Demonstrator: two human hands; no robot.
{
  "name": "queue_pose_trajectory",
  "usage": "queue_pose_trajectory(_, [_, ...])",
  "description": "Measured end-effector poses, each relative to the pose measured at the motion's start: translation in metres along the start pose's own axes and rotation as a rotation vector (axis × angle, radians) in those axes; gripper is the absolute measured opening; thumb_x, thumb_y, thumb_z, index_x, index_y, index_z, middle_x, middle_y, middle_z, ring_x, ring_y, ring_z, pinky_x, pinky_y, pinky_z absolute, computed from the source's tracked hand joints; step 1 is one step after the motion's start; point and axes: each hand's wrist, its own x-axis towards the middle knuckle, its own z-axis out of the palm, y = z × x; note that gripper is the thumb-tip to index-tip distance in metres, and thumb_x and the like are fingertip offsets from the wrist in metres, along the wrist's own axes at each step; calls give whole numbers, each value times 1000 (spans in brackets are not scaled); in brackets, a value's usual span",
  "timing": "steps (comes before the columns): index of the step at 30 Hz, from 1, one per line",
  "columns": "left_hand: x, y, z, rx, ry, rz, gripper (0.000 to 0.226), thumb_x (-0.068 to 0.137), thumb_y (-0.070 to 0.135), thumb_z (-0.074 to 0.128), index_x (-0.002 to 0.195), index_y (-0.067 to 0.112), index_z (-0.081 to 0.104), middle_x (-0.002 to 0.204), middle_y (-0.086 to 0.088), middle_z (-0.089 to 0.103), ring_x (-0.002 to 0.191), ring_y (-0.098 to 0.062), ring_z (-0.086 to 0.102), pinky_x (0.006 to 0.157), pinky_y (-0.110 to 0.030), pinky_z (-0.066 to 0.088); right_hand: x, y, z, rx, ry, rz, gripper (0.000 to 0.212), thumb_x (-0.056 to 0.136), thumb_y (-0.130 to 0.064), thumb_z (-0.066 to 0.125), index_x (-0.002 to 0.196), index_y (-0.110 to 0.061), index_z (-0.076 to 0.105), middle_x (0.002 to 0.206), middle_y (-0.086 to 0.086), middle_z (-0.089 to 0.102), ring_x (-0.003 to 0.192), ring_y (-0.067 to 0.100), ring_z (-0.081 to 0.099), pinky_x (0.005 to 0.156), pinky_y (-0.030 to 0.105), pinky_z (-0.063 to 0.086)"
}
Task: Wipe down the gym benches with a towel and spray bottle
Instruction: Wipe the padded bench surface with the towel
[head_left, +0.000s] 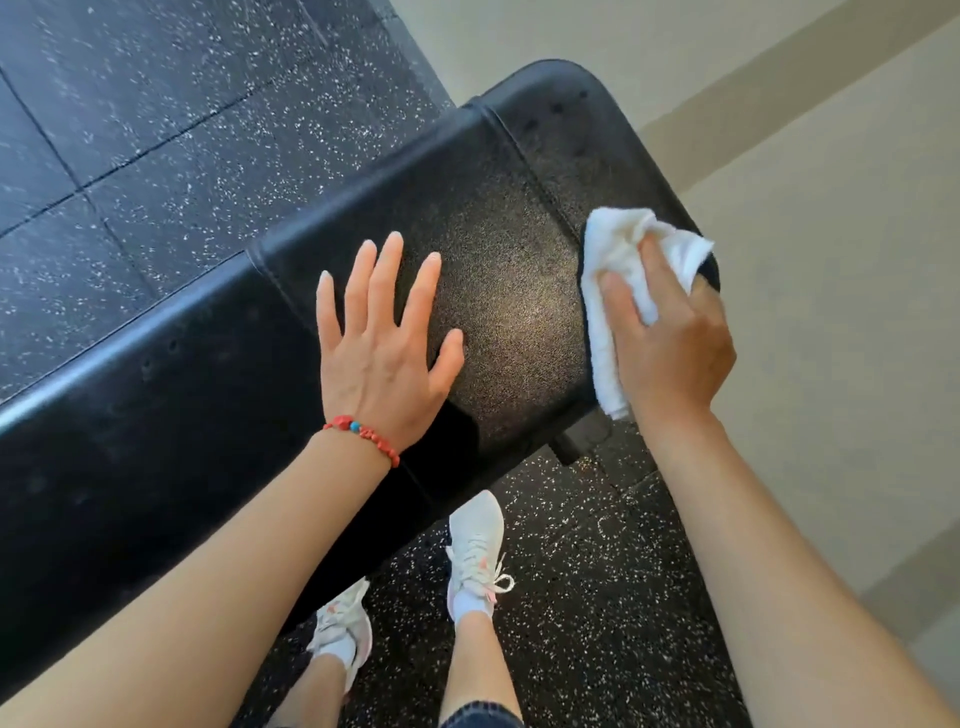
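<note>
A black padded bench (498, 218) crosses the speckled rubber floor (156, 130). The left hand (382, 338) lies flat on it, fingers spread. The right hand (670, 338) grips a white towel (613, 249) against the bench's near edge. No writing is legible.

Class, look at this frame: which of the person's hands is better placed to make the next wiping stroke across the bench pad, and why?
The right hand. It already grips the white towel against the edge of the bench. The left hand holds nothing, fingers spread flat on the pad, likely bracing.
</note>
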Motion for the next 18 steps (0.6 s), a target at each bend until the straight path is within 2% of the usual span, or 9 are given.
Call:
queue_pose_trajectory(3, [0, -2, 4, 14, 33, 6, 57, 88, 42, 39, 137, 15, 42, 146, -17, 35, 136, -33, 28, 111, -53, 12, 31, -16, 9, 29, -45, -76, 44, 87, -45, 53, 127, -28, 55, 91, 19, 60, 85, 34, 56, 68, 34, 42])
queue_pose_trajectory(7, [0, -1, 4, 24, 38, -7, 57, 86, 41, 41, 137, 14, 43, 146, -17, 36, 136, -32, 28, 111, -53, 14, 70, -36, 21, 40, -128, -150, 47, 88, -49, 50, 131, -31, 49, 98, 17, 59, 92, 33, 54, 73, 34, 41])
queue_pose_trajectory(10, [1, 0, 3, 28, 33, -9, 57, 86, 40, 42, 136, 13, 44, 145, -18, 37, 135, -33, 29, 110, -54, 15, 86, -43, 26, 56, -129, -168, 46, 88, -49, 50, 131, -32, 49, 100, 17, 59, 94, 34, 54, 73, 35, 42])
queue_pose_trajectory(18, [29, 16, -4, -2, 54, -84, 57, 85, 41, 43, 134, 13, 46, 145, -18, 38, 135, -33, 31, 111, -53, 14, 47, -29, 8, 12, -137, -241, 43, 83, -40, 62, 120, -19, 61, 76, 20, 59, 69, 35, 56, 57, 36, 45])
